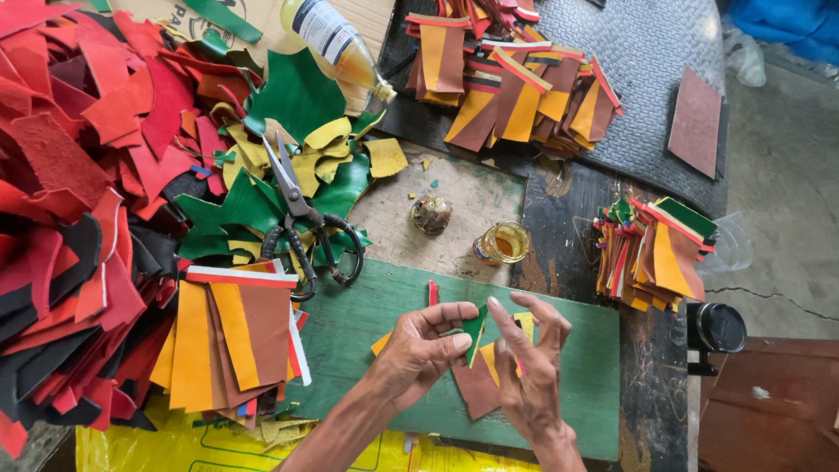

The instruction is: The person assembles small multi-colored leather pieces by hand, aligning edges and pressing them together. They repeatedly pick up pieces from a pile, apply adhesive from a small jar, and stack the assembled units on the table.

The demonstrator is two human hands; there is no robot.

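Lower centre of frame, over the green board (568, 385): left hand (419, 350) pinches 1 green strip (474, 329), long axis near upright; right hand (529, 371), fingers spread, touches its right side.

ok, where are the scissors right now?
Head view, left of centre: the scissors lie on green and yellow scraps, just above the green board, up-left of both hands.

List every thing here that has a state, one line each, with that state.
Left hand: pinching a green strip.
Right hand: fingers on the same patchwork piece.
Scissors: blades slightly open, lying on green scraps.
Bottle: lying on its side, part full of yellowish liquid.
Small jar: open, amber liquid inside.
Jar lid: off, beside the jar.
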